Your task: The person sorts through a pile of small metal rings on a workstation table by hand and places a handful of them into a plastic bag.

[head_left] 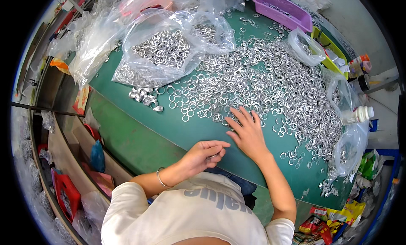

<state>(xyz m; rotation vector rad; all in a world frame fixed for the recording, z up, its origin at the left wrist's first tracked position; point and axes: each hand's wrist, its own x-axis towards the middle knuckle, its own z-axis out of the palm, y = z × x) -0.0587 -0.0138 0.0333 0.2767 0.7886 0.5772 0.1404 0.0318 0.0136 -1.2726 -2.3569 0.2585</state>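
Rings: in our head view, we see a broad spread of loose silver rings across the green table.
Right hand: we have it wide, palm down, fingers parted at the near edge of the spread; whether they press on any piece, we cannot tell.
Left hand: narrow, thumb drawn in to curled fingers, just beside the other and closer to our body than the spread; we cannot tell whether the pinch holds anything.
Clear bag: full of similar pieces, beyond our hands, toward our left.
Purple basket: at the far edge, well apart from our hands.
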